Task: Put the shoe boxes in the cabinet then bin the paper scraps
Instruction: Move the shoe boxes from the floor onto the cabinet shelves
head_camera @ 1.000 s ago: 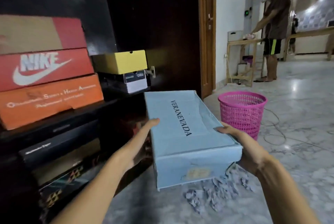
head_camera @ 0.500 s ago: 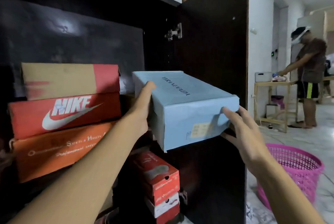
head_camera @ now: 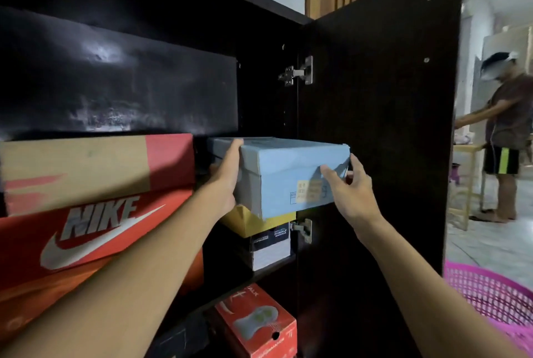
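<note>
Cabinet (head_camera: 375, 126): dark, door swung open for loading. Blue shoe box (head_camera: 288, 173): sat atop yellow box (head_camera: 251, 222), front end protruding, probably awaiting a final push. Left hand (head_camera: 227, 181) gripped its left side. Right hand (head_camera: 346, 187) clasped its right corner, steadying.

We hold both bare arms out in front of us, one to each side of the box (head_camera: 288, 173). Our left forearm (head_camera: 129, 279) runs up from the lower left to the box's left side, wrist straight. There our left hand (head_camera: 226, 181) lies against that side with the thumb hooked over the top edge; its fingers are mostly hidden behind the box. Our right forearm (head_camera: 418, 279) rises from the lower right, wrist bent a little inward. Our right hand (head_camera: 350, 193) grips the box's near right corner: the thumb presses on the front face, and the fingers (head_camera: 357, 163) curl round the right side.
</note>
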The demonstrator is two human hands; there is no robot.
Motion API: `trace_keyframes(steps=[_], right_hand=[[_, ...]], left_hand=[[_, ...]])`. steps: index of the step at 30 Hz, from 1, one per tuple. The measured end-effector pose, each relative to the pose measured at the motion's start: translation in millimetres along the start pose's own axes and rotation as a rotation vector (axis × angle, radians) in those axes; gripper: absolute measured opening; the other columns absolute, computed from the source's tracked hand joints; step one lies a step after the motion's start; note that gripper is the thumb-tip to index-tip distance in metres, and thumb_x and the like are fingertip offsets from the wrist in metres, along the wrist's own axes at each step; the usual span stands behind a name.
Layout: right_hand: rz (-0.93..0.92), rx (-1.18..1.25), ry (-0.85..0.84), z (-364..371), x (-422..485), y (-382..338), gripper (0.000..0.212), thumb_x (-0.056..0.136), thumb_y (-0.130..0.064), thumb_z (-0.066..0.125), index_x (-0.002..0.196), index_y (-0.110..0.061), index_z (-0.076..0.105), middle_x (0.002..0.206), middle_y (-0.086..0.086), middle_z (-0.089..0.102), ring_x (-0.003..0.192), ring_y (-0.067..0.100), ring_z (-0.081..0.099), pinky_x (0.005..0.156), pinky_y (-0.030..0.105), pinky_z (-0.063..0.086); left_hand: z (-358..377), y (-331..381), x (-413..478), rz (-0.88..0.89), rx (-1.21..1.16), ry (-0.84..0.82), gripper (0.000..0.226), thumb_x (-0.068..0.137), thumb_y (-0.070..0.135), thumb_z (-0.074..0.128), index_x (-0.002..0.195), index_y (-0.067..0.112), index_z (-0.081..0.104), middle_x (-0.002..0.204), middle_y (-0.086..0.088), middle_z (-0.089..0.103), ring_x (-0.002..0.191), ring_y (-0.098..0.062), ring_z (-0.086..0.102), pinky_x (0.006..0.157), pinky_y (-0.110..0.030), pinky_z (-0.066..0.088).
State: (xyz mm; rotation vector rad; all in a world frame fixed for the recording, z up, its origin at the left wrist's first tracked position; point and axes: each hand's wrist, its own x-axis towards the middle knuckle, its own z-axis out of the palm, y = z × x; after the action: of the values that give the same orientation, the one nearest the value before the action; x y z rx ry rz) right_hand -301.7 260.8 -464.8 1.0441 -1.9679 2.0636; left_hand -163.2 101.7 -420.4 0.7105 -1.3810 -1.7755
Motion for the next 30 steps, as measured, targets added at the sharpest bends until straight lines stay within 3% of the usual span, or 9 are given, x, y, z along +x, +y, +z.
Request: trace_keyframes(steps=[4, 8, 11, 13, 17, 19, 22, 26, 30], right_hand=[[0.001, -0.009, -0.057, 17.9, 29.6, 19.2, 0.078, 0.087, -0.046, 0.068, 0.152, -0.030, 0.026, 0.129, -0.004, 0.034, 0.114, 0.013, 0.047, 0.098, 0.029, 0.043], [-0.035, -0.025, -0.110, 45.0, 59.5, 49.2, 0.084, 0.080, -0.053, 0.072, 0.150, -0.034, 0.030, 0.134, -0.003, 0.040, 0.118, 0.011, 0.052, 0.099, 0.030, 0.049], [-0.024, -0.113, -0.113, 64.2, 73.7, 62.1, 0.088, 0.086, -0.048, 0.069, 0.156, -0.030, 0.018, 0.140, -0.002, 0.028, 0.128, 0.009, 0.037, 0.100, 0.025, 0.041], [-0.068, -0.191, -0.076, 76.3, 77.2, 67.6, 0.089, 0.087, -0.048, 0.067, 0.157, -0.026, 0.016, 0.140, -0.002, 0.022, 0.132, 0.014, 0.028, 0.100, 0.025, 0.040], [-0.117, -0.242, -0.073, 101.0, 80.8, 74.4, 0.082, 0.090, -0.051, 0.062, 0.155, -0.028, 0.019, 0.139, -0.004, 0.026, 0.133, 0.014, 0.023, 0.097, 0.027, 0.038], [-0.124, -0.242, -0.091, 110.1, 79.2, 75.8, 0.081, 0.090, -0.052, 0.061, 0.155, -0.030, 0.018, 0.141, -0.004, 0.028, 0.134, 0.014, 0.026, 0.097, 0.029, 0.040], [-0.124, -0.247, -0.137, 120.6, 80.6, 78.1, 0.079, 0.089, -0.055, 0.061, 0.153, -0.031, 0.021, 0.143, -0.006, 0.029, 0.133, 0.014, 0.034, 0.100, 0.035, 0.045], [-0.149, -0.345, -0.232, 131.9, 83.8, 77.9, 0.071, 0.090, -0.052, 0.061, 0.150, -0.032, 0.029, 0.145, -0.009, 0.029, 0.127, 0.015, 0.047, 0.096, 0.037, 0.049], [-0.133, -0.394, -0.242, 134.0, 87.4, 76.1, 0.072, 0.090, -0.052, 0.060, 0.151, -0.032, 0.027, 0.149, -0.008, 0.028, 0.127, 0.018, 0.048, 0.098, 0.040, 0.051]], left_hand=[[2.8, -9.0, 51.0, 0.050, 0.045, 0.064, 0.104, 0.038, 0.083, 0.064, 0.126, 0.027, 0.058, 0.113, -0.003, 0.069, 0.100, -0.024, 0.066, 0.090, -0.041, 0.051], [7.0, -14.5, 71.6, 0.123, 0.122, 0.018, 0.103, 0.039, 0.083, 0.064, 0.125, 0.027, 0.061, 0.117, -0.001, 0.068, 0.106, -0.022, 0.064, 0.097, -0.036, 0.043], [5.1, -16.7, 89.9, 0.143, 0.166, -0.005, 0.104, 0.042, 0.090, 0.055, 0.127, 0.030, 0.059, 0.122, 0.001, 0.066, 0.113, -0.021, 0.061, 0.094, -0.035, 0.036], [-1.1, -17.0, 101.4, 0.182, 0.176, 0.035, 0.113, 0.040, 0.100, 0.053, 0.130, 0.033, 0.058, 0.130, 0.001, 0.063, 0.120, -0.021, 0.058, 0.107, -0.039, 0.035], [-1.2, -27.9, 99.0, 0.457, 0.517, 0.242, 0.104, 0.063, 0.091, 0.039, 0.149, 0.035, 0.027, 0.159, 0.001, 0.022, 0.144, -0.025, 0.027, 0.116, -0.046, 0.023], [-0.8, -39.0, 95.7, 0.683, 0.620, 0.238, 0.097, 0.064, 0.086, 0.039, 0.146, 0.035, 0.027, 0.150, 0.009, 0.019, 0.139, -0.015, 0.026, 0.112, -0.039, 0.026], [-7.3, -42.1, 113.2, 0.885, 0.628, 0.262, 0.057, 0.082, 0.055, 0.061, 0.127, 0.021, 0.052, 0.124, 0.005, 0.033, 0.121, -0.012, 0.040, 0.101, -0.026, 0.033], [-11.5, -25.3, 129.3, 0.821, 0.705, 0.220, 0.031, 0.091, 0.027, 0.067, 0.119, 0.015, 0.058, 0.119, 0.001, 0.042, 0.101, -0.012, 0.050, 0.074, -0.001, 0.035], [-14.7, -18.2, 132.3, 0.761, 0.750, 0.148, 0.033, 0.093, 0.027, 0.065, 0.123, 0.016, 0.057, 0.122, 0.002, 0.042, 0.101, -0.008, 0.047, 0.068, -0.001, 0.035]])
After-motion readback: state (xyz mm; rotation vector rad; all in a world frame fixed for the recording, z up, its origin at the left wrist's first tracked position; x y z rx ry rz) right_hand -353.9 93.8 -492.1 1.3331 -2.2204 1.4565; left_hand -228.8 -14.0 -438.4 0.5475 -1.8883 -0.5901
